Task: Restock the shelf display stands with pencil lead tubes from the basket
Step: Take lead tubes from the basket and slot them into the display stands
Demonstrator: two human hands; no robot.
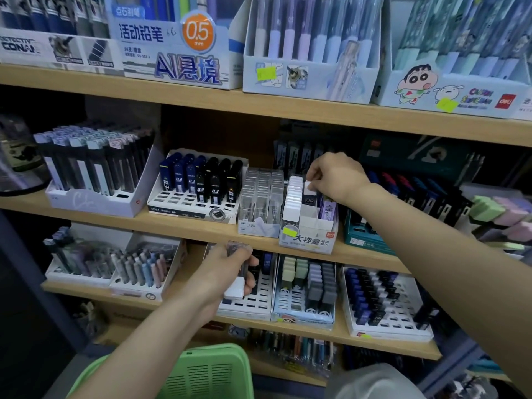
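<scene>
Pinching one lead tube (310, 186) by its white cap w/ right hand (335, 177), thumb and fingertips closed on cap, other fingers curled. Apparently seating it upright in middle-shelf display stand (309, 243), just beside row of white caps (294, 197) standing there. Gripping small bundle of spare tubes (233, 292) in left hand (224, 272), fingers wrapped round, in front of lower shelf (371, 345), above green basket (201, 370). Judging tubes as light, rigid, smooth plastic, prob. slippery; leads inside likely brittle. Recommending hold at cap or upper body, avoiding squeezing clear wall.
</scene>
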